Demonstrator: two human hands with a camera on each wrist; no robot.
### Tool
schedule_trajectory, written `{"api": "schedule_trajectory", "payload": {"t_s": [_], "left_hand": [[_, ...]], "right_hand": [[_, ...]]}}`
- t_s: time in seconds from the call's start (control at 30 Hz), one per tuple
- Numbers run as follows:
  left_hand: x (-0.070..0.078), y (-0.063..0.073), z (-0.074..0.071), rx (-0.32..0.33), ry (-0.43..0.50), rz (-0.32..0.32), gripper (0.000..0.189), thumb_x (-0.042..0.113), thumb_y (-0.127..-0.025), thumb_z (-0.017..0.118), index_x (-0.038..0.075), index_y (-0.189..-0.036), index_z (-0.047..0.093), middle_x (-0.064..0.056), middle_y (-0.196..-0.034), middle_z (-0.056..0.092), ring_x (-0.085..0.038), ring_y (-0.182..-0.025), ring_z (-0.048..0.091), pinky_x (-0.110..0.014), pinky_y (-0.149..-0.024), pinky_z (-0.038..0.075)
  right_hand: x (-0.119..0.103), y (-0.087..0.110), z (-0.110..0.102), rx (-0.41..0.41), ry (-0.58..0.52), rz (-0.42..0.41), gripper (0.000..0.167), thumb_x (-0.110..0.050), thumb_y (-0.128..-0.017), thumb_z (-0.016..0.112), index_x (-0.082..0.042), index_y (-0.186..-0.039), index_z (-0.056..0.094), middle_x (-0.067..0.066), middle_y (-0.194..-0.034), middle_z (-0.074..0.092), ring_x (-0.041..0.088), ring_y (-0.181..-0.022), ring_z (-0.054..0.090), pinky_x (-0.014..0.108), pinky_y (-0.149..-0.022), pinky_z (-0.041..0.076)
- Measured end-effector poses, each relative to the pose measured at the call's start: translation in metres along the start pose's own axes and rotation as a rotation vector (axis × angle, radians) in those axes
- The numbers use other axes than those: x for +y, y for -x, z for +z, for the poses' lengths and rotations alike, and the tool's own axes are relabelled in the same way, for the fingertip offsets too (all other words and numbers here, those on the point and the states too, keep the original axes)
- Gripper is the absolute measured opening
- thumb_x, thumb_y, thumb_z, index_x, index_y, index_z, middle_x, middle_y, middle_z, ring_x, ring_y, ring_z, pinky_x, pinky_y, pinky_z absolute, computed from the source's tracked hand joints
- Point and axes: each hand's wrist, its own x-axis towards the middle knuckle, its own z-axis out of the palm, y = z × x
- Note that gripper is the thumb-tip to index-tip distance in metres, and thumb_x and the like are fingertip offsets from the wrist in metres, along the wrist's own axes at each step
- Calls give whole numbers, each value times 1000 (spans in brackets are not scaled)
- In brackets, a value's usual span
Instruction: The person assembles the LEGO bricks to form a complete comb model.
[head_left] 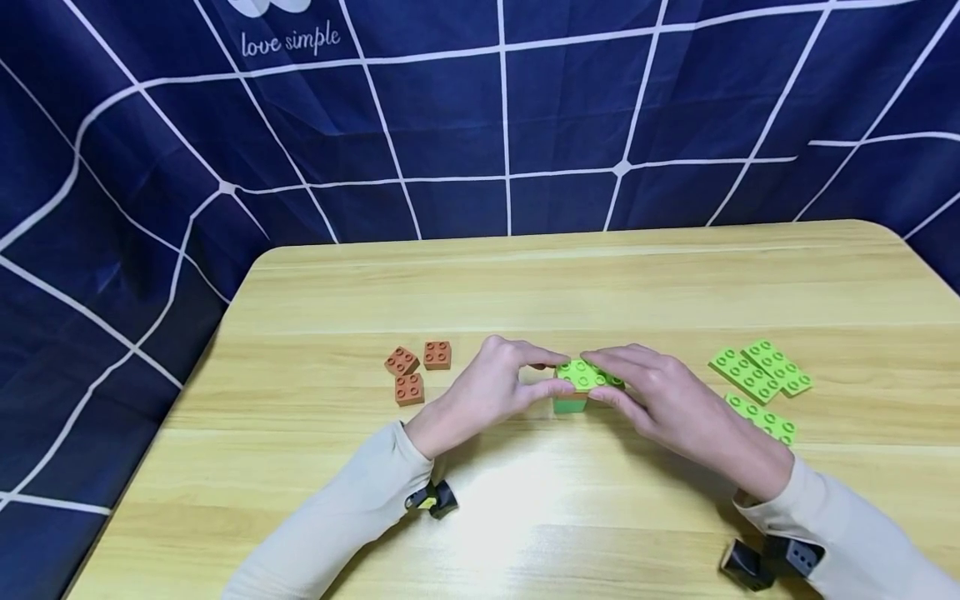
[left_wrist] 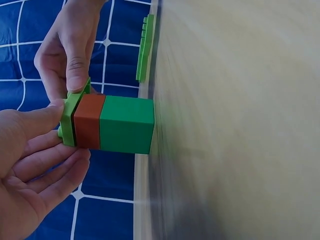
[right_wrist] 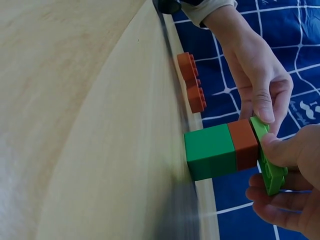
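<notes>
A small stack stands on the table in the middle of the head view. Its base is a dark green block (head_left: 570,406), topped by an orange-brown brick (left_wrist: 89,122). On that brick lies a light green studded plate (head_left: 581,374), which juts out past the stack on the right. My left hand (head_left: 491,383) pinches the plate's left end between thumb and fingers. From the other side my right hand (head_left: 660,398) holds the overhanging end the same way. A thin dark line shows between plate and brick in the left wrist view; whether they are joined I cannot tell.
Three orange-brown bricks (head_left: 409,389) lie left of the stack. Three light green plates (head_left: 776,367) lie to the right, one partly behind the right forearm. The wooden table (head_left: 480,292) ends at a dark blue curtain (head_left: 450,108) with white lines.
</notes>
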Motion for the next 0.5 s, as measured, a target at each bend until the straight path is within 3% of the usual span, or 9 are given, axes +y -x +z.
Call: {"api": "schedule_trajectory", "payload": {"t_s": [0.5], "left_hand": [[-2, -1, 0, 5, 27, -17, 30, 22, -83, 77, 2, -106, 73, -11, -103, 72, -21, -97, 69, -18, -85, 53]], "right_hand": [[0, 0, 2, 37, 30, -28, 55, -41, -101, 41, 5, -119, 64, 19, -108, 68, 34, -95, 67, 45, -78, 58]]}}
